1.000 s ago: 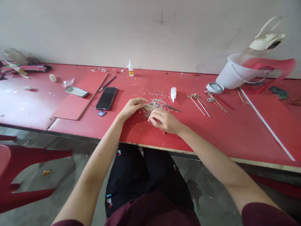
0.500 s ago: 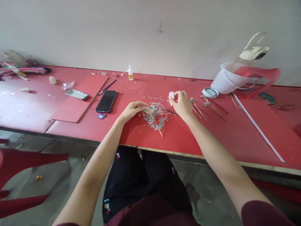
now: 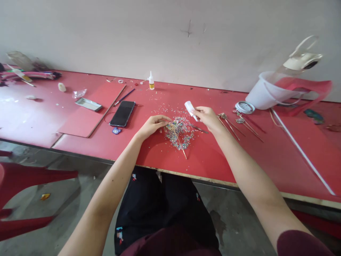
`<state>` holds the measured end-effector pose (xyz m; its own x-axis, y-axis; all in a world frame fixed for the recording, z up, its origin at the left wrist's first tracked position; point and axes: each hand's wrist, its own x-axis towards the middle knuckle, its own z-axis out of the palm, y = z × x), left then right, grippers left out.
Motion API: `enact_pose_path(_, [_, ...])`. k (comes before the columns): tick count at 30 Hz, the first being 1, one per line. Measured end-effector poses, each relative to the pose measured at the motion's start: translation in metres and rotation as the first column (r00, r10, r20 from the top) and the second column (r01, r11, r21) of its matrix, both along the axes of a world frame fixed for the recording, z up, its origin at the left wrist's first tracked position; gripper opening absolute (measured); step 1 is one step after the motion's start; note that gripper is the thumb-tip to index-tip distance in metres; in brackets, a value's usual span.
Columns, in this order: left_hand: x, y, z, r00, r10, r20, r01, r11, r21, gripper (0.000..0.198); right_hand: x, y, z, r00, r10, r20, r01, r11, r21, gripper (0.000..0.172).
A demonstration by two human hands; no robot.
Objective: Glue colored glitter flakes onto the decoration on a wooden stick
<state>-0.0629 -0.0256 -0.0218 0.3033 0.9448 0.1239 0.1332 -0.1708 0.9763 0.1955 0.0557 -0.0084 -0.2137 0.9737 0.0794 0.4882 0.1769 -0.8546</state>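
Note:
My left hand [image 3: 156,125] pinches the upper end of a thin gold hair stick [image 3: 183,152], which slants over a heap of tiny multicoloured beads [image 3: 188,137] on the red table. The fingertips partly hide the stick's decorated head. In my right hand [image 3: 207,117] is a small white glue bottle [image 3: 190,107], gripped near its lower end. It tilts, broad end up and to the left, above the table just behind the beads. Dark tweezers [image 3: 200,129] lie between the heap and my right hand. Several gold hair sticks with beaded heads [image 3: 241,121] rest farther right.
A phone [image 3: 122,113], a paintbrush [image 3: 124,97] and a grey tray [image 3: 88,104] lie to the left. Another glue bottle [image 3: 151,81] stands near the wall. A white bucket [image 3: 262,90] holding a bottle stands at right, beside a round white lid [image 3: 244,107].
My right hand has turned the glue bottle from nearly upright to a slant, its broad end now up-left. My left hand keeps its pinch. The whole view has shifted slightly.

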Motion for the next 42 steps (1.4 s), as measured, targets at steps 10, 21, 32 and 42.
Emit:
enact_pose_path(10, [-0.001,0.004,0.001,0.999,0.02,0.038,-0.016,0.996,-0.09,0.02,-0.032,-0.033,-0.011,0.858,0.154,-0.49,-0.205,0.977,-0.053,0.046])
enact_pose_path(21, [-0.005,0.021,0.017,0.993,-0.111,0.032,0.115,0.975,-0.189,0.025,-0.038,-0.045,-0.013,0.873,0.067,-0.482,-0.103,0.993,-0.049,0.05])
enact_pose_path(32, [-0.005,0.016,0.013,0.99,-0.139,0.015,0.139,0.972,-0.191,0.033,-0.052,-0.062,-0.009,0.823,0.057,-0.566,0.006,0.994,0.109,0.036])
enact_pose_path(42, [-0.002,0.011,0.017,0.992,-0.126,-0.03,0.12,0.982,-0.147,0.031,-0.056,-0.077,-0.01,0.864,0.178,-0.471,-0.04,0.957,0.289,0.028])
